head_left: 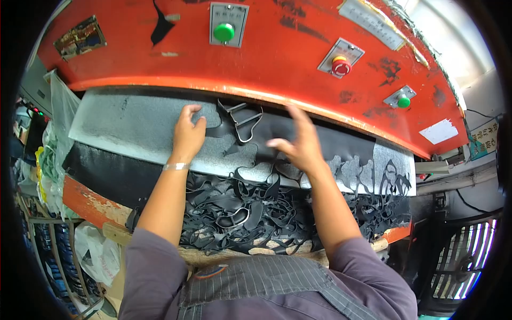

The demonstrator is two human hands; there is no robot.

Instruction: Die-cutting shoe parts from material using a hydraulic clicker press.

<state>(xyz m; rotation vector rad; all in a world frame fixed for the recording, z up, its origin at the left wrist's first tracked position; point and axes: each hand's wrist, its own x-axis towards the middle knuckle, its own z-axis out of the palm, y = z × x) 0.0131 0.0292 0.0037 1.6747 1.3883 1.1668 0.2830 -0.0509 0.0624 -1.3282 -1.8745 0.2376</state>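
Left hand (189,136): I hold it half open at the far side of the pale board (141,122), thumb and forefinger parted, gripping nothing. Right hand (303,141): open and empty, blurred, with the thumb spread toward the board's middle and the fingers near its far edge; I cannot tell whether they touch anything. Between my hands, the metal cutting die (238,125) rests on the black sheet (341,141), close to the far edge of the board and just beside the front of the red press (160,69). This position probably sets the die on uncut material alongside existing cut-outs, limiting waste. My hands stand apart on either side of it, presumably so that either can reach it. Below the board's near edge lie black offcuts (261,205), likely gathered there to leave the board usable; a second die (246,216) lies among them.
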